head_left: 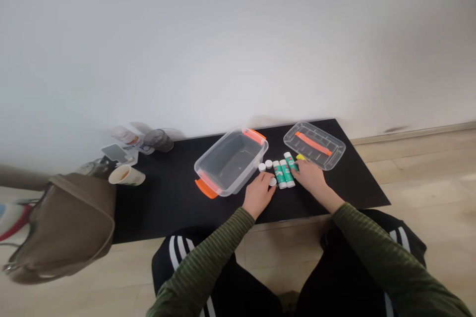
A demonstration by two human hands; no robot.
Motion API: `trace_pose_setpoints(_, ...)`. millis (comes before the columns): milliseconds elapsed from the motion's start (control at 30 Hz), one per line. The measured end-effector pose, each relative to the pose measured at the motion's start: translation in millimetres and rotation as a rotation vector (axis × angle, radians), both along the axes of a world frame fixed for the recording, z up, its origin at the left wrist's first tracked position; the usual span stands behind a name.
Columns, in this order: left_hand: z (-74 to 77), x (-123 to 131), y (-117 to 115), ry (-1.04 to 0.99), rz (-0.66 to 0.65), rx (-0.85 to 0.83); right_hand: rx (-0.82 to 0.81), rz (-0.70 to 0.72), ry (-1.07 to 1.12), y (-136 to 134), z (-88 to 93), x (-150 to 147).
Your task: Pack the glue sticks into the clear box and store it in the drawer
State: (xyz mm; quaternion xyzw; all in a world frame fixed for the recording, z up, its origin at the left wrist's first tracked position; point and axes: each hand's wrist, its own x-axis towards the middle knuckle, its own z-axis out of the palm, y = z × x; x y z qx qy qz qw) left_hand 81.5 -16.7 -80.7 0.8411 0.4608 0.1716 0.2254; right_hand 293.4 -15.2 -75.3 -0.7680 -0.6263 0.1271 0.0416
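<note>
The left hand [256,194] is resting loosely spread, its fingertips touching a white cap [272,182]. The right hand [308,176] is lying across the green glue sticks [285,173], though I cannot tell whether it is gripping. On the black table [167,208], a clear plastic box [230,161] is sitting at ten o'clock from the left hand, and its lid [314,145] at twelve o'clock from the right.

Bright, diffuse light is flooding the wall [186,44] evenly, while a faint, soft shadow is lying along its foot behind the table [156,208]. Mild glare is whitening the clear box [230,161] and the lid [314,144]. Wide-angle distortion is stretching the frame's edges, and objects at far left, including the bag [63,228], are softening slightly out of focus.
</note>
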Motion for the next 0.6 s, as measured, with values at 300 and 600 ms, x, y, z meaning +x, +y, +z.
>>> trace_pose_setpoints(300, -1.8, -2, 0, -0.301, 0.103, -0.244, -0.065, -0.051, 0.006, 7, -4.7, -3)
trace_pose_setpoints(600, -9.7, 3, 9, -1.01, 0.258, -0.788, 0.103, -0.028, 0.229, 1, 1.3, 10)
